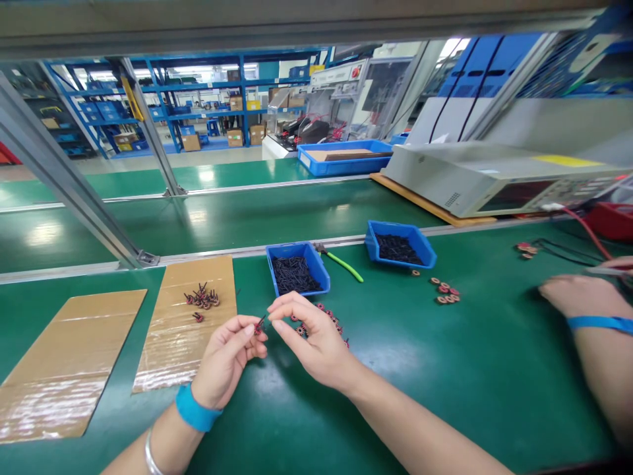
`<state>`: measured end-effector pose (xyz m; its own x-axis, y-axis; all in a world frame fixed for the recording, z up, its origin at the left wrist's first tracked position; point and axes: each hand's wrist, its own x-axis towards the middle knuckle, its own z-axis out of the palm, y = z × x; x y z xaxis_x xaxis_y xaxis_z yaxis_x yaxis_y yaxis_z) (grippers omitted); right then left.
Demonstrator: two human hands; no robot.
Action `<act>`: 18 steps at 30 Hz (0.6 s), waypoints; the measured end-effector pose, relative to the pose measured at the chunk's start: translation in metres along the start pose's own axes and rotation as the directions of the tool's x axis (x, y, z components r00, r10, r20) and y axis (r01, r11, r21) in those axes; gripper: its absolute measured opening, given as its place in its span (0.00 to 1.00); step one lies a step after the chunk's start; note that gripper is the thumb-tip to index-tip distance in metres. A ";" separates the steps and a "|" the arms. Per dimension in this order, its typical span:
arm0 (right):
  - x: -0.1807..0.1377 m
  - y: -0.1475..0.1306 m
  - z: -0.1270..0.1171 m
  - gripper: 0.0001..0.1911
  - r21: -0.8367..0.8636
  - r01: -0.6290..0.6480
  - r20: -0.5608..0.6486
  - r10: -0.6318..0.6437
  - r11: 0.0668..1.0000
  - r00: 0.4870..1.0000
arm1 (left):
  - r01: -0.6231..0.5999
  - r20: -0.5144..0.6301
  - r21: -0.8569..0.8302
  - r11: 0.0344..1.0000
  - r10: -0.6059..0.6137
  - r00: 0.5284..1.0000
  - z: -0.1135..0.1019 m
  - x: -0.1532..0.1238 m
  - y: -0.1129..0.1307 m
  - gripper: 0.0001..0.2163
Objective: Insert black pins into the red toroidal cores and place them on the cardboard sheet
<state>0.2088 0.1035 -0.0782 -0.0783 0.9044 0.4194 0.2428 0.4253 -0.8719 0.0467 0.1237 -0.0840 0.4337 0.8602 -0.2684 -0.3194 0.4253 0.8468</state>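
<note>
My left hand [228, 359] pinches a small red wound coil [258, 325] over the green bench. My right hand [310, 333] meets it from the right, thumb and forefinger closed on the same coil or on a thin dark piece at it. Under my right hand lie several loose red coils [330, 320]. A blue bin of black sleeves [295, 269] stands just beyond my hands.
A heap of finished coils [202, 299] lies on a cardboard sheet [188, 330] at left, beside another sheet [64, 366]. Green-handled cutters [343, 264], a second blue bin [400, 244], more coils [445, 292] and a tester [499, 178] are to the right. A co-worker's hand [576, 293] works there.
</note>
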 end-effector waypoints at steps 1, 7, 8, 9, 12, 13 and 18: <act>0.000 0.000 0.000 0.08 -0.001 0.001 -0.006 -0.001 1.000 1.000 | -0.001 0.001 0.001 1.000 0.001 1.000 0.000 0.000 0.000 0.09; -0.001 -0.001 -0.002 0.06 0.013 0.025 -0.041 -0.025 1.000 0.999 | -0.007 0.002 0.000 1.000 0.007 1.000 0.000 0.000 0.000 0.10; -0.001 0.000 -0.002 0.07 0.014 0.026 -0.035 -0.026 1.000 0.999 | -0.006 0.003 0.001 1.000 0.006 1.000 0.000 0.000 0.000 0.09; -0.001 0.000 -0.002 0.07 0.013 0.025 -0.029 -0.024 1.000 0.999 | -0.004 0.006 0.003 1.000 0.004 1.000 0.000 0.000 -0.001 0.09; -0.001 0.001 0.000 0.07 0.011 0.019 -0.010 -0.019 1.000 1.000 | -0.006 0.017 0.008 1.000 0.006 1.000 0.000 0.000 -0.001 0.09; -0.001 0.001 0.001 0.07 0.011 0.015 -0.003 -0.015 1.000 1.000 | -0.008 0.019 0.008 1.000 0.007 1.000 0.000 0.000 -0.001 0.08; -0.003 -0.001 0.000 0.07 0.000 0.014 0.038 -0.014 1.000 0.999 | 0.001 0.026 -0.006 1.000 0.000 1.000 0.000 -0.002 -0.001 0.08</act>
<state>0.2083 0.1007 -0.0781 -0.1179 0.8990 0.4217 0.2420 0.4379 -0.8658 0.0465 0.1218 -0.0838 0.4556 0.8524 -0.2567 -0.3244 0.4275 0.8438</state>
